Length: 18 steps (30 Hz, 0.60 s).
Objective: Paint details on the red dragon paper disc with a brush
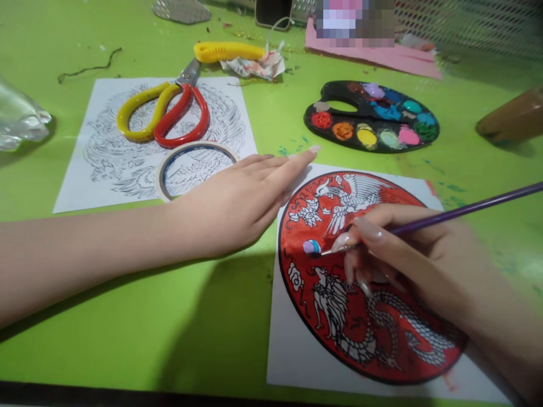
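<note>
My right hand (407, 254) pinches a thin paintbrush (462, 212) with a purple handle. Its dark tip touches or hovers just by a small purple, white and blue ball on the painting (305, 339). That sheet bears a black-rimmed red disc with a white phoenix above and a dragon below; my right hand hides part of it. My left hand (250, 198) lies flat, fingers stretched out, at the sheet's upper left edge. Beside its fingers is a roll of tape (159, 178), partly covered by the hand. A black paint palette (369, 116) with several colours lies beyond the painting.
Scissors (184, 121) with yellow and red handles rest on a second printed sheet (72, 186). Behind them are a yellow cutter (227, 52) and a stained crumpled tissue (263, 65). A cup of brown liquid (511, 118) is at right, clear plastic (21, 118) at left.
</note>
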Each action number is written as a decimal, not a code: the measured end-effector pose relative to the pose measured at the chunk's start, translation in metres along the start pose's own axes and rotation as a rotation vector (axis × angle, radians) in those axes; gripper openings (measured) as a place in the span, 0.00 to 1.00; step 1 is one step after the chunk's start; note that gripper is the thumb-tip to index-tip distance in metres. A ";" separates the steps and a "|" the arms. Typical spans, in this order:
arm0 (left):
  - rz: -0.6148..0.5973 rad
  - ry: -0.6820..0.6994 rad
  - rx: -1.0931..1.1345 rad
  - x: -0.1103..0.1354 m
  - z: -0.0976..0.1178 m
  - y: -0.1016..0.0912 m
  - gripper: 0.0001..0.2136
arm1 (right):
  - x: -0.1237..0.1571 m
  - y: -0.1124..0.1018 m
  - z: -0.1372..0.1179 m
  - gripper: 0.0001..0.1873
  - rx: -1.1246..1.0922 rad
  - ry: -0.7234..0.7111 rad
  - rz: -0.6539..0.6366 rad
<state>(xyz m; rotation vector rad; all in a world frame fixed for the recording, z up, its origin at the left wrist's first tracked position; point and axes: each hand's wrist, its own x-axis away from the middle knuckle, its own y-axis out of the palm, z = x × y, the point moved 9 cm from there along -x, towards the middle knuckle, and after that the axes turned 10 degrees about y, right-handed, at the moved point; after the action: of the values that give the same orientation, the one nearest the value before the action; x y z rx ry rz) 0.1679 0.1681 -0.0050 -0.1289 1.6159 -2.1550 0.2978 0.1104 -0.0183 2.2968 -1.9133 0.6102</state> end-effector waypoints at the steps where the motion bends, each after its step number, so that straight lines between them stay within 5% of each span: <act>1: 0.004 0.004 -0.003 0.000 0.000 0.000 0.24 | 0.000 0.001 -0.001 0.10 0.006 -0.007 0.003; 18: 0.053 0.044 -0.056 0.002 0.004 -0.004 0.23 | 0.004 -0.012 0.009 0.11 -0.051 0.017 0.047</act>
<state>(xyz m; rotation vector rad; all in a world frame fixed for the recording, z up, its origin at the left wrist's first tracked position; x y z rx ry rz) 0.1658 0.1646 -0.0002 -0.0555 1.6854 -2.0881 0.3123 0.1065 -0.0229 2.2148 -1.9573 0.5776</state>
